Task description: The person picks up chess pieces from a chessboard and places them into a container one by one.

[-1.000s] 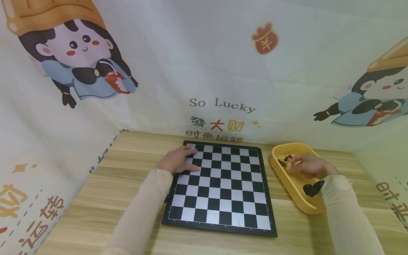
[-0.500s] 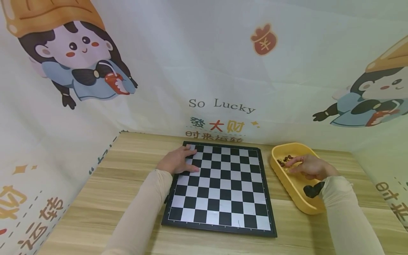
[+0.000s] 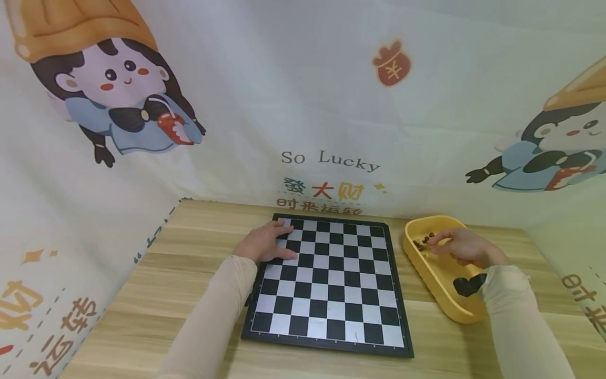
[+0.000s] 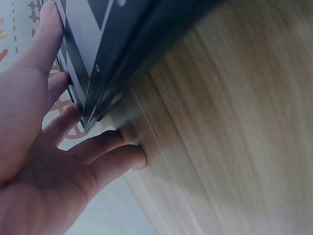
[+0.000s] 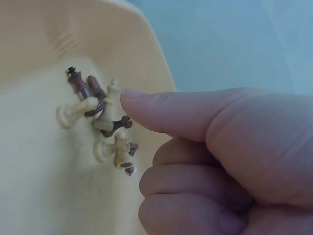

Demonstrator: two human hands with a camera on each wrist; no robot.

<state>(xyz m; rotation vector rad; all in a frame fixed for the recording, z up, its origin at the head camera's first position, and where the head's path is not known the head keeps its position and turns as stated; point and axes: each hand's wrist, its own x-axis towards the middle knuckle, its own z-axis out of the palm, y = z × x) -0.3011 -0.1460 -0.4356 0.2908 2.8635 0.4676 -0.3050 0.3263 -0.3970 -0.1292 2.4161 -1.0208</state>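
Observation:
My left hand (image 3: 262,242) rests on the left edge of a black-and-white chessboard (image 3: 333,263), fingers spread. In the left wrist view, the left thumb (image 4: 49,22) lies along the board's top and two fingertips touch the table. My right hand (image 3: 466,247) reaches into a yellow tray (image 3: 428,281) at the board's right. Its thumb (image 5: 161,107) is straight, the tip beside a cream king (image 5: 111,103) in a small pile of cream and brown chess pieces; lower fingers are curled. A brown king (image 5: 80,88) lies in the pile. No piece shows held.
A pale wooden table (image 3: 189,263) lies under the board and tray. White printed cloth (image 3: 284,95) hangs along the back and sides. A black wrist mount (image 3: 468,285) on the right arm hangs over the tray.
The whole head view has shifted slightly downward. The right hand keeps over the pieces, its thumb and index finger shifting a little. The left hand stays on the board's edge.

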